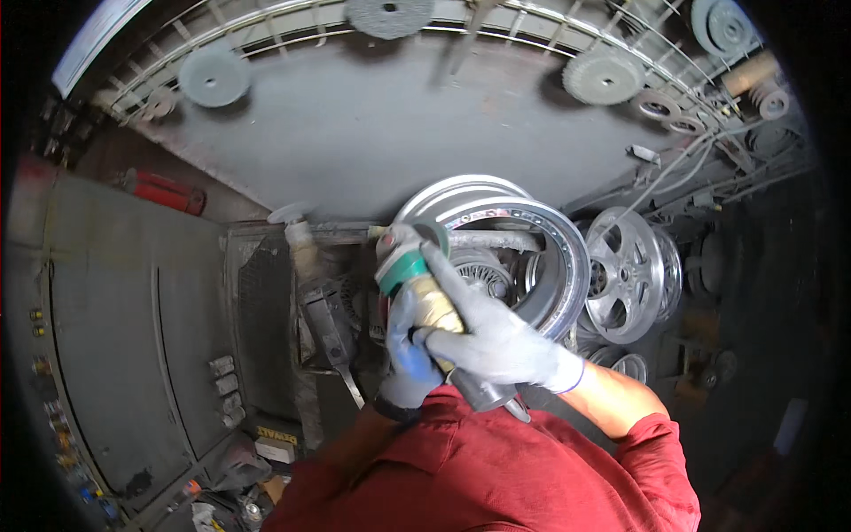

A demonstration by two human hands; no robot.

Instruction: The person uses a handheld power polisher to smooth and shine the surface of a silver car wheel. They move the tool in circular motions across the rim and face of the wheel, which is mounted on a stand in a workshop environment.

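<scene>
Both my hands wear gloves and grip an angle grinder (pixel 435 302) held in front of my red shirt. Its body is wrapped in yellowish tape, with a green band below the head. My left hand (pixel 404 356) clasps the body from the left. Across the top and right side of the body lies my right hand (pixel 492 336), its index finger stretched towards the head. A greenish disc (pixel 435 234) sits at the grinder's head, close to a silver wheel rim (pixel 573 266). Whether disc and rim touch, I cannot tell. Through the rim passes a pale, wrapped bar (pixel 495 239).
Several alloy wheels (pixel 625 276) stand and lie at the right. A second power tool (pixel 302 243) with a pale disc is at the left. Buffing wheels (pixel 213 76) hang from a wire rack (pixel 286 43) above a grey panel (pixel 425 120). A red cylinder (pixel 166 191) lies at the left.
</scene>
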